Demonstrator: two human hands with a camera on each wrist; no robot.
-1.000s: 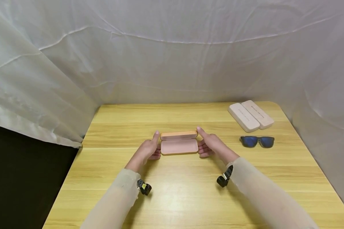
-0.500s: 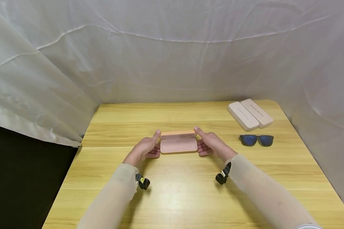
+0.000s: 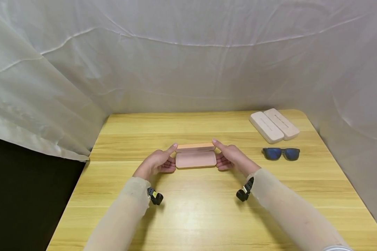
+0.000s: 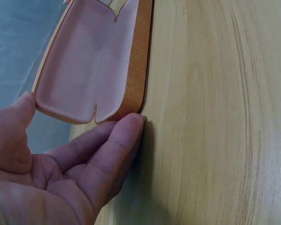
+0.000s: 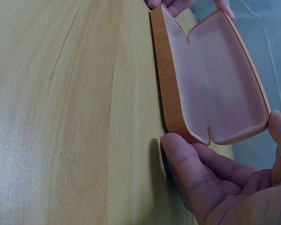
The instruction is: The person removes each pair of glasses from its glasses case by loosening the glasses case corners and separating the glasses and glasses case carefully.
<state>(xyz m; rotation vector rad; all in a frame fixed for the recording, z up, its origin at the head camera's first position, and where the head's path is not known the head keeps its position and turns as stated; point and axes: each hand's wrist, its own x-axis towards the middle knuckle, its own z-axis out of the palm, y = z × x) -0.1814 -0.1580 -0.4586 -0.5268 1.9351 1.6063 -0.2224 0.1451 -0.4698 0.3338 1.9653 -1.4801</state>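
Observation:
An orange-brown eyeglass case (image 3: 196,160) with a pink lining lies with its lid raised on the wooden table (image 3: 188,216), its inside bare. My left hand (image 3: 157,162) holds its left end; in the left wrist view the thumb meets the lid's corner and the fingertips (image 4: 131,124) press the base. At the opposite end, my right hand (image 3: 234,158) grips the case the same way, thumb at the lid and fingers (image 5: 178,145) against the base. Both wrist views show the lid tilted up from the lower half.
To the right, dark sunglasses with blue lenses (image 3: 281,154) lie on the table. Behind them two pale glasses cases (image 3: 266,127) sit side by side, both closed. White cloth (image 3: 188,69) hangs behind the table's far edge.
The left thumb has shifted slightly inward at the lid's corner. The case stays in about the same place with its lid raised, and the right hand keeps its hold.

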